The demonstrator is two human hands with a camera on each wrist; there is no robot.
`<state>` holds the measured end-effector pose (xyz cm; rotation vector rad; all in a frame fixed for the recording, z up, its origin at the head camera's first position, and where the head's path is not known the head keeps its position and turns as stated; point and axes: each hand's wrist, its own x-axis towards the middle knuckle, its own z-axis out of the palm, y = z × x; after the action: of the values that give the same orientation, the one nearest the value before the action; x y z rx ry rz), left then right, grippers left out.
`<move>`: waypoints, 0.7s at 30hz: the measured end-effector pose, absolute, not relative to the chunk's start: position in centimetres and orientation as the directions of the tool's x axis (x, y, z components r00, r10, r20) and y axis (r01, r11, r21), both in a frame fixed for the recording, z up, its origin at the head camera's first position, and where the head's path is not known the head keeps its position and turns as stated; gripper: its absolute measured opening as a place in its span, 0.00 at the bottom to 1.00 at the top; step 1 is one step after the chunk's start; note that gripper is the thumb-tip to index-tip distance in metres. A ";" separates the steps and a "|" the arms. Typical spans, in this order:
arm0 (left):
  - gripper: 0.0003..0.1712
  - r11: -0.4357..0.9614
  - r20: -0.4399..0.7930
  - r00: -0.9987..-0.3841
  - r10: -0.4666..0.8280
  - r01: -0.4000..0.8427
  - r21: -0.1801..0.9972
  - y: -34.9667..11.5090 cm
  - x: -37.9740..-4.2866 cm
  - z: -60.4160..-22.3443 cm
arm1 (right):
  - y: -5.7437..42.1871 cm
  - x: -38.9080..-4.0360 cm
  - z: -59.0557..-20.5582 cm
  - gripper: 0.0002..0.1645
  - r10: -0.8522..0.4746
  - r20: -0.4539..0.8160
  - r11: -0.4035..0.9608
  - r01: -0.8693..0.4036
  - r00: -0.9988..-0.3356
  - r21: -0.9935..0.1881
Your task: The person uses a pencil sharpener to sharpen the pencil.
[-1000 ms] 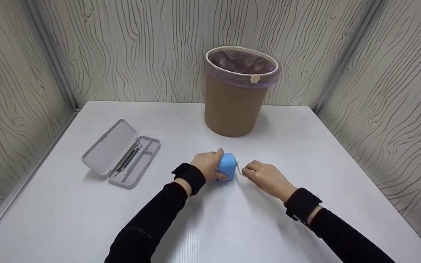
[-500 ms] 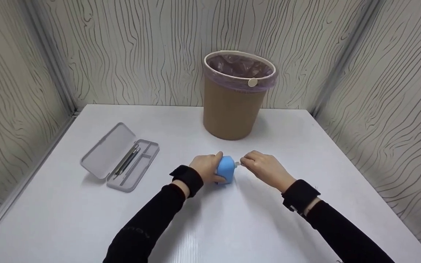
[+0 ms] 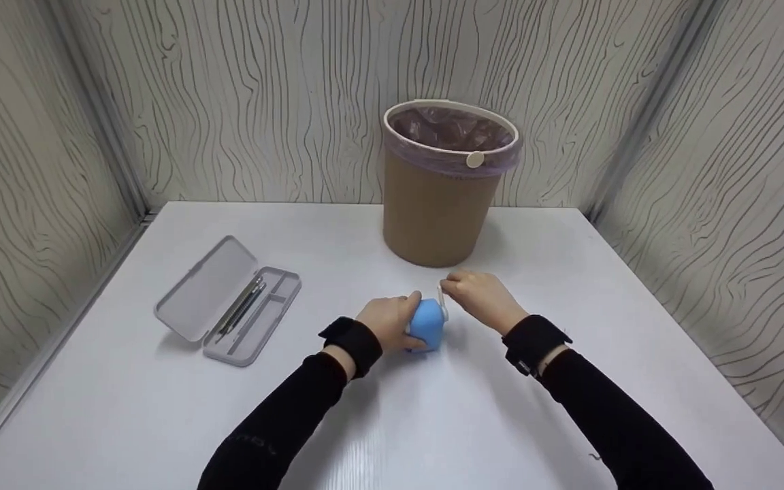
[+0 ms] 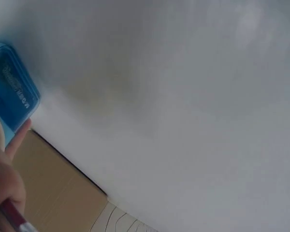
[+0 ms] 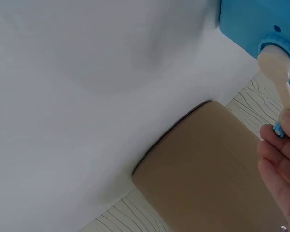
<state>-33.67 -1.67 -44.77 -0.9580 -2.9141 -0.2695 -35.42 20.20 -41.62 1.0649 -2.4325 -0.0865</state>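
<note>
Nearest, along the bottom of the head view, two black sleeves (image 3: 269,429) reach up the frame, each ending at a black wrist band (image 3: 353,345). The white table (image 3: 126,415) spreads beneath them.

At the centre of the frame, just below the middle, the left hand (image 3: 385,323) is clamped round a blue crank sharpener (image 3: 427,323), its thumb up along the near top edge and a finger lower down the side. In the left wrist view, a dark red stick (image 4: 13,215) with a silver band shows against this hand in the lower left corner; how it is held is hard to tell.

Just to the right of the sharpener, the right hand (image 3: 484,299) pinches the end of the pale crank handle (image 5: 275,65), which points upward in the head view. The right wrist view shows the thumb on the handle, a small blue knob (image 5: 278,129) between thumb and fingers, and the other fingers loosely bent.

Left of centre, well apart from both hands, a grey pencil case (image 3: 266,327) lies with its lid (image 3: 207,289) raised. Pencils (image 3: 242,306) lie side by side in its long compartment next to the hinge.

Farther up, right of centre, stands a brown bin (image 3: 429,218) with a purple liner (image 3: 450,129) folded over its rim. Behind it rises a pale wall (image 3: 283,102) with dark wood-grain lines.
</note>
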 end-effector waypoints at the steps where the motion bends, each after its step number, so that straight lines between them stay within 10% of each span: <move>1: 0.45 0.789 0.110 -0.804 0.585 0.595 0.156 -1.6 -33.5 -44.8 | 20.2 -35.7 -41.8 0.06 -0.706 0.392 0.698 -0.675 -0.591 0.239; 21: 0.50 0.813 0.071 -0.833 0.549 0.552 0.185 -1.0 -33.4 -45.0 | 20.4 -36.7 -45.3 0.10 -0.584 0.410 0.763 -0.646 -0.701 -0.019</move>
<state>-33.36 -1.02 -45.01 -0.9038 -2.9778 -0.3105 -36.72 20.41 -45.27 0.9394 -2.5770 0.2265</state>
